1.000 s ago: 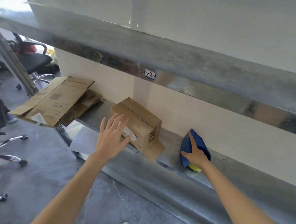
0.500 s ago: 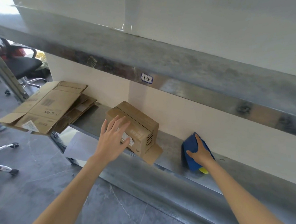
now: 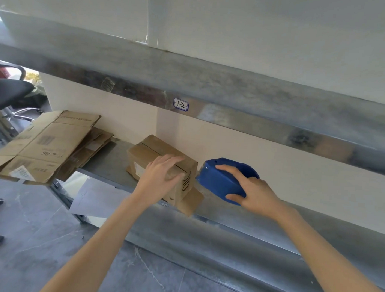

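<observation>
Two hands engaged: left hand (image 3: 163, 177) curls its fingers over the near top edge of the cardboard box (image 3: 148, 153) on the shelf (image 3: 106, 163), long axis running back-left from them, right hand (image 3: 256, 191) fingers clasping the blue tape dispenser (image 3: 216, 180) just right of it.

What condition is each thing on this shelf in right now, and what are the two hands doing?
Cardboard box: top closed, one flap sticking out low at its front, on the shelf.
Blue tape dispenser: gripped, right of the box.
Flattened cartons: stacked, overhanging the shelf's left end.
Left hand: holds the box's top edge.
Right hand: grips the dispenser.
</observation>
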`<state>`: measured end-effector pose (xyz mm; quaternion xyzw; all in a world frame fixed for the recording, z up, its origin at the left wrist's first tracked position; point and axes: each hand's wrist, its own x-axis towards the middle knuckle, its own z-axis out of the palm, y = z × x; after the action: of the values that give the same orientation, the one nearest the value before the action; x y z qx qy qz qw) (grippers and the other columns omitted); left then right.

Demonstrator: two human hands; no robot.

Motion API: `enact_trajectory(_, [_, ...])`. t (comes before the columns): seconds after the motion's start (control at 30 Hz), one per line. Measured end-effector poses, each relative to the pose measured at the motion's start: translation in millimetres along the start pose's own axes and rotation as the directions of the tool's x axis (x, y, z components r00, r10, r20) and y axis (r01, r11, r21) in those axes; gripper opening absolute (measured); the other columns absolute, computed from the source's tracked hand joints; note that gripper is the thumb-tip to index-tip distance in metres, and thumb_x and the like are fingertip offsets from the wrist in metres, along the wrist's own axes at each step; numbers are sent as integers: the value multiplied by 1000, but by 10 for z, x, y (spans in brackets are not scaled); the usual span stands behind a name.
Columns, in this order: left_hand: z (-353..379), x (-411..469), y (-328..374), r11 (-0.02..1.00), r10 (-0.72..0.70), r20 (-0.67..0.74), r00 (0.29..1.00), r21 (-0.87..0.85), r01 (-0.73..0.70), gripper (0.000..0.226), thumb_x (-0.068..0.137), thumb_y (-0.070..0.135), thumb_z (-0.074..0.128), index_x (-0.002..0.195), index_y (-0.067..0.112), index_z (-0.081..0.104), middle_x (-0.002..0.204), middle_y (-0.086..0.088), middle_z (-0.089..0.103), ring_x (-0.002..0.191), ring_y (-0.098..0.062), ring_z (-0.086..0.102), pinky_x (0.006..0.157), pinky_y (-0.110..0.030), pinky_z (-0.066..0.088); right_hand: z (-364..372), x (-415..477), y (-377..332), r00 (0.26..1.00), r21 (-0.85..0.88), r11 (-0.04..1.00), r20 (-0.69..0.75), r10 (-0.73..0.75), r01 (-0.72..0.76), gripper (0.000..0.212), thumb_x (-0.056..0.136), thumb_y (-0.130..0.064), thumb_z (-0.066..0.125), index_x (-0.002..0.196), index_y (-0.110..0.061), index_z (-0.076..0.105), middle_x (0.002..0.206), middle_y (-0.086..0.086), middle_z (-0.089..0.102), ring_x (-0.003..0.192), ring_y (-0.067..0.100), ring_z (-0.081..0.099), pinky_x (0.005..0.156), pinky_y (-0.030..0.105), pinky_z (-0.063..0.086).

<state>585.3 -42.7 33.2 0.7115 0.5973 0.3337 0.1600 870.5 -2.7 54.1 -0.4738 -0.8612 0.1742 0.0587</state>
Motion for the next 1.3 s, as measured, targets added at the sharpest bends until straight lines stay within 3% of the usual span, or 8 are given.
enact_trajectory(0.13, [-67,23,109,988,34,91,995,-156,-19,41,97,21,60,137,28,54,132,18,56,123,1,48,103,-20,37,-20,-19,-211,992,-25,992,17,-126,126,86,90,-35,66,136,-69,2,94,-12,63,65,8,51,68,32,44])
enact_trajectory(0.27, [-129,-3,115,970,20,169,985,-242,22,45,97,2,54,136,23,57,130,16,60,120,7,51,96,-6,38,-1,-35,-340,981,-45,980,35,-193,194,85,91,-35,64,134,-73,1,103,-17,61,65,7,48,65,27,37])
enact_trajectory(0.5, [-177,-97,67,964,-1,206,979,-261,55,40,92,-9,54,114,19,70,108,13,71,103,3,62,96,-20,48,43,-27,-466,965,-64,963,57,-257,261,86,94,-36,62,134,-74,-4,129,-11,59,85,15,59,75,33,49])
enact_trajectory(0.67, [-215,-132,54,959,-20,157,987,-275,63,39,85,-15,58,104,16,73,101,8,73,95,-3,66,92,-22,51,74,-45,-544,952,-92,948,76,-298,304,84,93,-40,59,136,-73,-6,103,-12,65,64,7,49,60,21,34])
enact_trajectory(0.83, [-168,-166,37,950,-89,123,988,-289,121,33,84,-12,61,102,12,73,96,3,73,88,-10,67,84,-24,53,52,-4,-558,959,-69,958,79,-273,279,72,91,-52,53,139,-69,2,66,-4,55,53,11,44,59,23,40])
enact_trajectory(1.03, [-112,-211,-45,923,-163,62,985,-343,174,29,84,-2,71,98,24,68,83,8,70,83,-7,67,78,-24,53,-8,-19,-486,963,-10,965,80,-259,260,68,92,-57,52,138,-72,4,76,0,61,57,15,48,61,26,42])
enact_trajectory(1.17, [-80,-269,-110,915,-188,14,982,-361,181,32,85,3,72,97,32,65,80,9,70,80,-8,67,77,-26,54,-117,-76,-409,968,34,971,73,-240,238,67,90,-54,57,138,-72,13,67,-19,55,60,8,50,54,21,36])
enact_trajectory(1.3, [-103,-350,-235,934,-195,-29,980,-310,176,32,87,3,70,104,30,67,80,16,69,81,-3,66,76,-23,54,-259,-172,-239,975,-74,973,59,-216,220,68,90,-54,56,137,-73,11,74,-41,50,66,-2,51,54,18,28])
